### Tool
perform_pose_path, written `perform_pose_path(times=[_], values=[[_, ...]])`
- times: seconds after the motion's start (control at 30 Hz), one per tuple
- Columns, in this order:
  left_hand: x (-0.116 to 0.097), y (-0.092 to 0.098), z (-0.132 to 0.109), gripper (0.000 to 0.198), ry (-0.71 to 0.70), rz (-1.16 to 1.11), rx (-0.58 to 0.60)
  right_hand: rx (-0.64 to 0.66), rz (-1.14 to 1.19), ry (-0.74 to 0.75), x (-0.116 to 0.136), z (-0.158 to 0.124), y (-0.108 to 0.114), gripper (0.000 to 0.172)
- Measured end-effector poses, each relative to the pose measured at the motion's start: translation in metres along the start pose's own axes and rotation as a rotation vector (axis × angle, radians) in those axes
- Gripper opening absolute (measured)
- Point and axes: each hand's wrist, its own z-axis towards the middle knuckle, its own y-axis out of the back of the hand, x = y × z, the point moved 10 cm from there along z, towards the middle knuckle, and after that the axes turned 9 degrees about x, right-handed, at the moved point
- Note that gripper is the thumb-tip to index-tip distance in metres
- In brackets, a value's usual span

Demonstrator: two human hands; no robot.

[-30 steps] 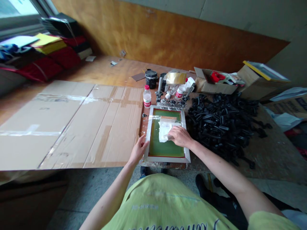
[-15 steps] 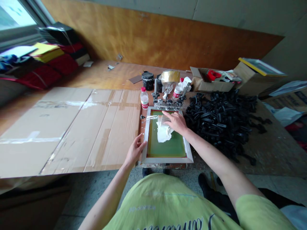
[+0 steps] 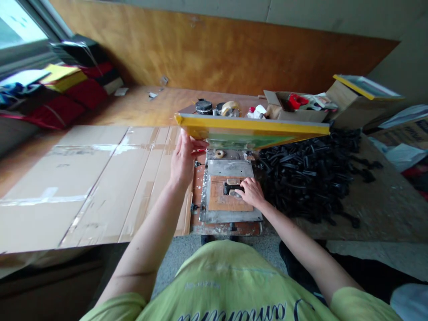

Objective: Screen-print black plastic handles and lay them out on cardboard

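Observation:
My left hand (image 3: 183,157) grips the left corner of a screen-printing frame (image 3: 250,128), which is lifted up and shows its yellow edge and green mesh. Under it lies a grey metal plate (image 3: 230,170) with a brown cardboard jig (image 3: 220,203). A small black plastic part (image 3: 230,188) sits in the jig. My right hand (image 3: 251,192) rests on that part, fingers curled over its right end.
A big heap of black plastic parts (image 3: 310,171) lies right of the plate. Flat taped cardboard (image 3: 90,178) covers the table to the left. Ink pots and bottles (image 3: 203,106) and open boxes (image 3: 294,107) stand behind the frame. Coloured stacks (image 3: 73,84) lie far left.
The frame, flat on the plate before, has swung up with my left hand. My right hand left the white cloth on the mesh and came down onto the black part.

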Motion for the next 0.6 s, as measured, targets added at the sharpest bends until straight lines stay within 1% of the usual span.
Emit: perform_pose_path(times=[0.03, 0.07, 0.1, 0.13, 0.17, 0.2, 0.23, 0.27, 0.3, 0.33, 0.37, 0.4, 0.43, 0.47, 0.5, 0.57, 0.6], values=[[0.004, 0.002, -0.007, 0.052, 0.002, 0.0, -0.038, 0.029, -0.024, -0.019, 0.006, 0.001, -0.005, 0.023], [0.013, 0.002, -0.02, 0.052, 0.033, -0.001, -0.063, 0.047, -0.026, -0.045, 0.009, 0.002, -0.007, 0.02], [0.03, -0.002, -0.036, 0.053, 0.112, 0.0, -0.049, 0.052, -0.013, -0.076, 0.011, 0.002, -0.006, 0.018], [0.051, -0.007, -0.057, 0.055, 0.218, -0.002, -0.025, 0.039, 0.011, -0.108, 0.014, 0.0, -0.003, 0.018], [0.08, -0.022, -0.083, 0.058, 0.394, 0.001, 0.087, 0.009, 0.039, -0.136, 0.019, -0.004, 0.001, 0.02], [0.111, -0.038, -0.114, 0.062, 0.609, -0.011, 0.221, -0.036, 0.066, -0.153, 0.027, -0.009, 0.006, 0.021], [0.134, -0.046, -0.143, 0.065, 0.751, -0.041, 0.255, -0.082, 0.089, -0.137, 0.04, -0.015, 0.009, 0.022], [0.15, -0.051, -0.164, 0.063, 0.822, -0.102, 0.252, -0.111, 0.108, -0.076, 0.058, -0.02, 0.011, 0.022], [0.163, -0.051, -0.179, 0.062, 0.871, -0.16, 0.219, -0.118, 0.124, 0.029, 0.078, -0.026, 0.011, 0.02], [0.173, -0.045, -0.187, 0.059, 0.89, -0.203, 0.16, -0.105, 0.138, 0.162, 0.098, -0.031, 0.01, 0.018], [0.18, -0.034, -0.189, 0.057, 0.888, -0.214, 0.106, -0.083, 0.147, 0.294, 0.112, -0.038, 0.01, 0.015], [0.185, -0.017, -0.186, 0.056, 0.872, -0.174, 0.064, -0.064, 0.149, 0.392, 0.116, -0.044, 0.012, 0.013], [0.189, 0.006, -0.179, 0.054, 0.858, -0.078, 0.032, -0.061, 0.139, 0.427, 0.106, -0.049, 0.017, 0.013], [0.192, 0.032, -0.169, 0.052, 0.823, 0.054, 0.029, -0.077, 0.114, 0.389, 0.083, -0.051, 0.026, 0.015], [0.194, 0.064, -0.159, 0.049, 0.788, 0.239, 0.011, -0.109, 0.08, 0.288, 0.047, -0.053, 0.037, 0.018], [0.203, 0.127, -0.146, 0.044, 0.813, 0.619, 0.009, -0.158, -0.021, -0.027, -0.043, -0.059, 0.06, 0.022], [0.208, 0.153, -0.141, 0.045, 0.824, 0.807, 0.04, -0.171, -0.06, -0.196, -0.089, -0.065, 0.07, 0.02]])
